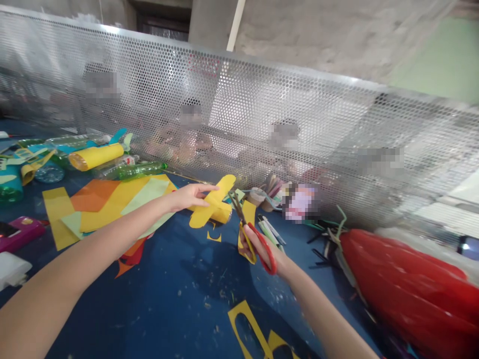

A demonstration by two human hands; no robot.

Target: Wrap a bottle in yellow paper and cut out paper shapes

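Left grip point(191, 195) pinches a yellow paper cutout point(214, 201); right grip point(261, 243) holds scissors point(243, 219), whose seemingly parted blades point(236, 201) could nick it if either slips.

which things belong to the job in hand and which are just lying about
Likely in use:
red-and-yellow-handled metal scissors, right hand
rounded yellow paper strip, left hand

Seemingly lying about:
red plastic bag
magenta plastic device
holed yellow paper offcut

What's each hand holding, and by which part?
Right hand: scissors, by the handles. Left hand: at the yellow paper wing, mid-length; grip can't be told.
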